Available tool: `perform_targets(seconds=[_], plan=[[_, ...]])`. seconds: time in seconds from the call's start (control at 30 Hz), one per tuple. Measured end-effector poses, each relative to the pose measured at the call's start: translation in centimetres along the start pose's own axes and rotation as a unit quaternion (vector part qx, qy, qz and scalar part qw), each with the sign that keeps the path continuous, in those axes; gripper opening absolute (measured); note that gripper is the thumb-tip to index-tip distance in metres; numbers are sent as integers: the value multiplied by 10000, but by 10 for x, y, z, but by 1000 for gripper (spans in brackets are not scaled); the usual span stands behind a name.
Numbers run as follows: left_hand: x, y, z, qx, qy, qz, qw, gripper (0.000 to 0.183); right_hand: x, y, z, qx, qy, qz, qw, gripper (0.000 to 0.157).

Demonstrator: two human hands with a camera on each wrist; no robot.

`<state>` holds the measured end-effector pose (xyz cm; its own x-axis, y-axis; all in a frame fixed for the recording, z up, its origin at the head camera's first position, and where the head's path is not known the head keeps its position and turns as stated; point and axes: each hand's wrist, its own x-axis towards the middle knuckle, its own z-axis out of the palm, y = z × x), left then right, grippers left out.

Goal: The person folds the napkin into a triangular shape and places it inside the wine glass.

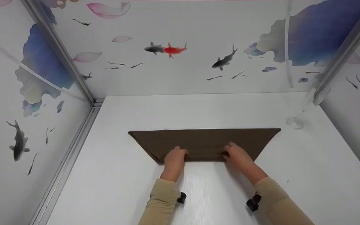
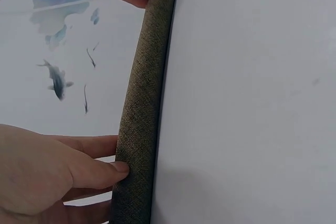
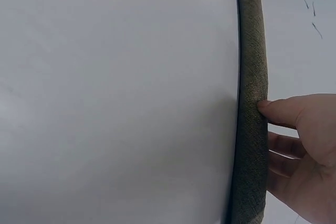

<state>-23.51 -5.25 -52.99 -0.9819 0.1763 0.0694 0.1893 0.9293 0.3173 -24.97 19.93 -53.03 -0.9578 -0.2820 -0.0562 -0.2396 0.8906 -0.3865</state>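
A brown cloth (image 1: pixel 205 140) lies on the white table, folded into a trapezoid with its long side away from me. Its near edge forms a narrow, rounded fold, which runs like a thin strip (image 2: pixel 142 87) through the left wrist view. My left hand (image 1: pixel 174 159) pinches this fold left of the middle, thumb against the cloth and fingers partly hidden behind it. Farther right, my right hand (image 1: pixel 239 157) grips the same edge; the right wrist view shows its thumb (image 3: pixel 273 109) pressed on the fold and the other fingers curled behind.
A clear stemmed glass (image 1: pixel 294 122) stands at the back right of the table. White panels (image 1: pixel 180 75) printed with fish and leaves enclose the back and sides, with metal rails (image 1: pixel 73 140) along the left. Small black devices (image 1: pixel 253 202) sit at both wrists.
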Motion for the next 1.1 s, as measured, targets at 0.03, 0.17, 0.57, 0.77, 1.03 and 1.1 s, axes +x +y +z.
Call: perform_targets(seconds=[0.03,0.17,0.57,0.77,1.03,1.1], plan=[[0,0,1,24,56,9,10000,23,0,0,0,43,24,21,10000,15],[-2,1,4,206,433,75,9988,24,-1,-2,2,-126,307,-141,9993,13],[-3,4,7,414,602,-13,9973,17,-4,-5,5,-765,729,-383,9937,4],[-4,-1,5,44,256,8,9997,22,-9,-2,4,-1055,485,-651,9911,6],[-7,-2,2,142,149,94,9997,25,-13,-4,0,-1142,170,-598,9915,14],[-9,-1,1,236,178,133,9995,24,-15,-4,1,-1184,228,-685,9903,10]])
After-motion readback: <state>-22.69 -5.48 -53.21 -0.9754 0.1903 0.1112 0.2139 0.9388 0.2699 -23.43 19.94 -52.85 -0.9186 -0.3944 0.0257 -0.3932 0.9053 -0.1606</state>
